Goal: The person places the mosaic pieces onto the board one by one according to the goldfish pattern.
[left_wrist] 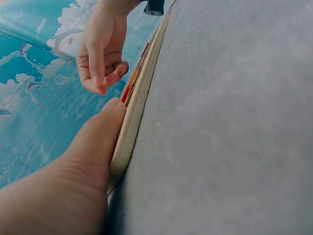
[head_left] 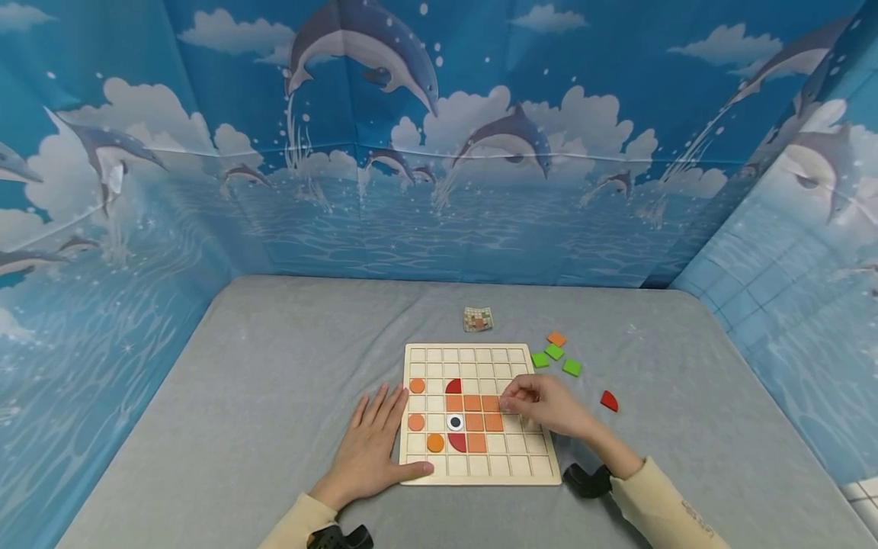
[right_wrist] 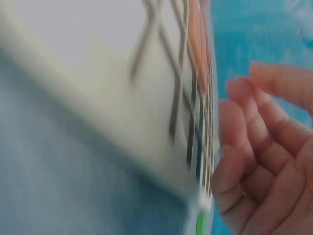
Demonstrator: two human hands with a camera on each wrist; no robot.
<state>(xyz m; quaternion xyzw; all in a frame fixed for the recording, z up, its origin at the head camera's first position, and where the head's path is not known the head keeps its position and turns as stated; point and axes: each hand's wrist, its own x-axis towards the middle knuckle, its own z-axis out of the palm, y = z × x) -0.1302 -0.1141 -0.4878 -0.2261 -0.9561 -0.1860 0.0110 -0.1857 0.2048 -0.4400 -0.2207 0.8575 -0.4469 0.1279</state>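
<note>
A wooden grid board [head_left: 480,471] lies on the grey cloth. My left hand [head_left: 370,438] rests at its left edge, fingers spread along the side, thumb [left_wrist: 98,127] on the front rim. Above the board's right half is my right hand [head_left: 545,404], fingers loosely bent beside an orange square tile [head_left: 490,403]; no piece shows between them. Several orange squares sit in the grid, with a red quarter-circle [head_left: 454,386] above and another red quarter-circle [head_left: 457,442] below a black-and-white eye disc [head_left: 456,422]. Orange discs [head_left: 435,443] lie toward the left.
Right of the board lie several green squares [head_left: 571,367], a loose orange square [head_left: 556,338] and a separate red quarter-circle [head_left: 610,400]. Behind the board is a small patterned card [head_left: 478,319]. A dolphin-print curtain [head_left: 439,221] hangs around the table.
</note>
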